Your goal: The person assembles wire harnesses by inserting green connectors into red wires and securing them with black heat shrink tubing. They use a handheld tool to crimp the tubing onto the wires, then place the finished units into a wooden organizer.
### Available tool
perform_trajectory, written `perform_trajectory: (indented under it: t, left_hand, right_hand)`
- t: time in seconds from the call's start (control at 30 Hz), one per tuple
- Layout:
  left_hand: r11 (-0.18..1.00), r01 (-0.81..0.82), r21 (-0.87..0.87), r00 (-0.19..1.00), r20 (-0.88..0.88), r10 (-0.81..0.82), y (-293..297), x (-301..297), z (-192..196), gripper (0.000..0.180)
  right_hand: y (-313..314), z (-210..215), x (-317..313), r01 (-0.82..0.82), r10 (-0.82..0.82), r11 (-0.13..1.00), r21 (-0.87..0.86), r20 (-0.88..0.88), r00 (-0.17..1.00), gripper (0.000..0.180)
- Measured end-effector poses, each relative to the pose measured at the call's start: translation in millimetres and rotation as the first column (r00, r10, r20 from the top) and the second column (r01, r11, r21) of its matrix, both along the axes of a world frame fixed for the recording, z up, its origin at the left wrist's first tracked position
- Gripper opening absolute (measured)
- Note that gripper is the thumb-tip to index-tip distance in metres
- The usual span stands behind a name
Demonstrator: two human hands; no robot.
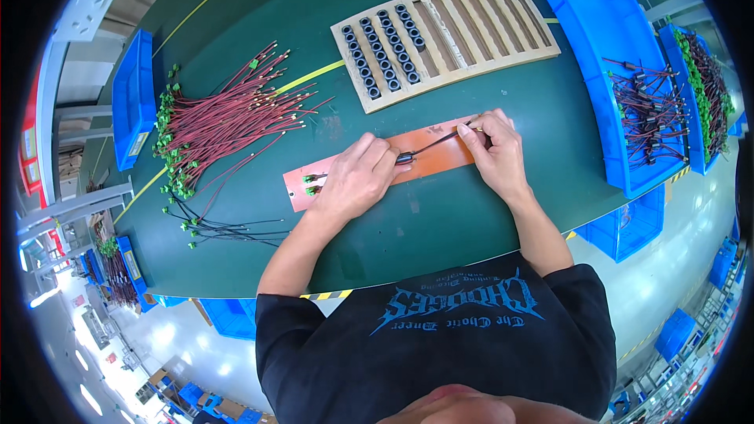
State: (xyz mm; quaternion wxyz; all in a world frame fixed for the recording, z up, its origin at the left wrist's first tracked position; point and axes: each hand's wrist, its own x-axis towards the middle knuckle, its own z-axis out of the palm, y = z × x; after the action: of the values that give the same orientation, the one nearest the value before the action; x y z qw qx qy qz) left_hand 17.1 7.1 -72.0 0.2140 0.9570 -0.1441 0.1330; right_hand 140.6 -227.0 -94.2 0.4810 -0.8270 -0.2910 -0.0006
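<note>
An orange strip-shaped board (436,166) lies slantwise on the green table in front of me. My left hand (360,178) rests over its left half, fingers closed on a wire lead. Green connectors (312,189) show on the board beside that hand. A black sleeve-like piece (404,158) sits at the left fingertips, and dark wires (437,144) run from it toward the right. At the board's right end, my right hand (495,149) pinches the far end of these wires. The fingers hide the exact tip.
Many red wire leads with green connectors (228,118) are spread at the left, with several black leads (236,229) nearer me. A wooden slotted rack (471,31) holding black rings (389,51) stands behind the board. Blue bins (577,55) flank the table; one holds finished-looking leads (648,114).
</note>
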Motion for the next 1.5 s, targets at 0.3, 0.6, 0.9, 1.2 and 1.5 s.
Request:
perform_trajectory:
  t: [0.3, 0.6, 0.9, 1.2, 1.5]
  left_hand:
    - [0.999, 0.022, -0.045, 0.999, -0.039, -0.024, 0, 3, -4, 0.030]
    - [0.877, 0.071, -0.475, 0.816, -0.478, -0.325, -7, 89, 23, 0.024]
    - [0.894, -0.080, -0.440, 0.647, -0.706, -0.289, -25, 103, 22, 0.021]
    - [0.832, 0.072, -0.550, 0.858, -0.391, -0.332, -10, 91, 21, 0.022]
    - [0.680, -0.253, -0.688, 0.768, -0.570, -0.291, -21, 75, 14, 0.023]
  right_hand:
    - [1, 0, 2, -0.006, 0.006, 1.000, -0.015, -0.001, 1.000, 0.017]
    - [-1, -3, 5, -0.030, 0.030, 1.000, 0.002, 0.030, 0.999, 0.018]
    - [-5, -1, 6, -0.091, 0.092, 0.995, 0.035, -0.009, 0.996, 0.019]
    - [-3, 0, 7, -0.006, 0.011, 0.998, 0.064, -0.067, 0.998, 0.013]
    - [2, 5, -5, 0.077, 0.208, 0.864, 0.497, -0.492, 0.845, 0.010]
